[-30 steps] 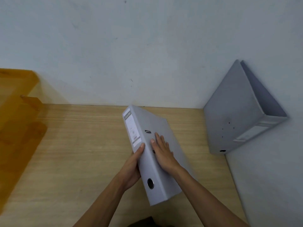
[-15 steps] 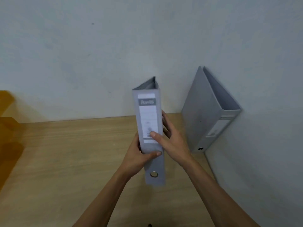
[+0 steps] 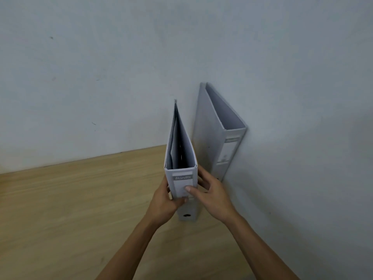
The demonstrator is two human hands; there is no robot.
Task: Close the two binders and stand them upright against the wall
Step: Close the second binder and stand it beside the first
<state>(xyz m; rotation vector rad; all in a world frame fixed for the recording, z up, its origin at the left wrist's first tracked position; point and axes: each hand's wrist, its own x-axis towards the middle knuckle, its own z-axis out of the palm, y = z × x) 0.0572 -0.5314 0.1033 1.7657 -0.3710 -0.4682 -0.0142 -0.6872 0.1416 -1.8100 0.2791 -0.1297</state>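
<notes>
A grey lever-arch binder (image 3: 182,158) stands upright on the wooden table (image 3: 70,199), spine toward me, closed, with paper visible inside from above. My left hand (image 3: 164,203) grips its left side and spine. My right hand (image 3: 211,196) holds its right side, thumb across the spine label. A second grey binder (image 3: 212,134) stands closed and upright just behind and to the right, its side flat against the right wall (image 3: 302,158). A narrow gap separates the two binders.
A pale back wall (image 3: 101,77) meets the table along its far edge, and the right wall bounds the table at the corner. Bare wood stretches to the left of the held binder.
The held binder went from lying tilted on the table to standing upright, then moved toward the second binder by the right wall. The orange tray at left has left the view.
</notes>
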